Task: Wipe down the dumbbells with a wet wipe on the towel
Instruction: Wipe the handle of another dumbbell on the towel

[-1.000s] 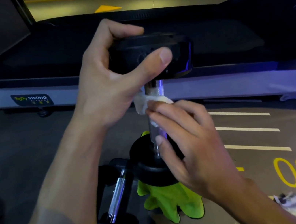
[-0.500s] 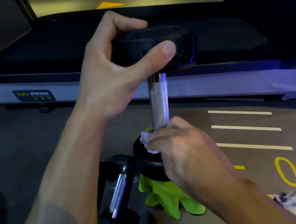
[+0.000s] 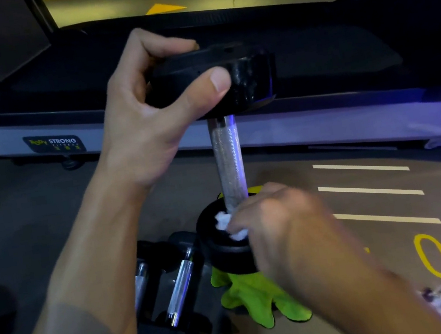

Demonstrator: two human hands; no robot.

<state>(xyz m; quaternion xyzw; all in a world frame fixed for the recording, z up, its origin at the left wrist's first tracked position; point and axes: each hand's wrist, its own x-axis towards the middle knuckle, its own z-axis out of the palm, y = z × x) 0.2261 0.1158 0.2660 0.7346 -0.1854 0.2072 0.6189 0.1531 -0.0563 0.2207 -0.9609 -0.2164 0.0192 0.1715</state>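
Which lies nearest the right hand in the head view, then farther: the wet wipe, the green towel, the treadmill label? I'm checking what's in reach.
From the right hand:
1. Wet wipe, held at its fingertips.
2. Green towel, just below, under the dumbbell.
3. Treadmill label, far upper left.

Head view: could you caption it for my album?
Left hand steadies an upright dumbbell on a green towel while right hand wipes it with a wet wipe.

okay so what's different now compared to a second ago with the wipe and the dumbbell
The right hand slid the wet wipe down the dumbbell handle, from just under the top weight onto the bottom weight. The left hand still grips the top weight, holding the dumbbell upright on the green towel.
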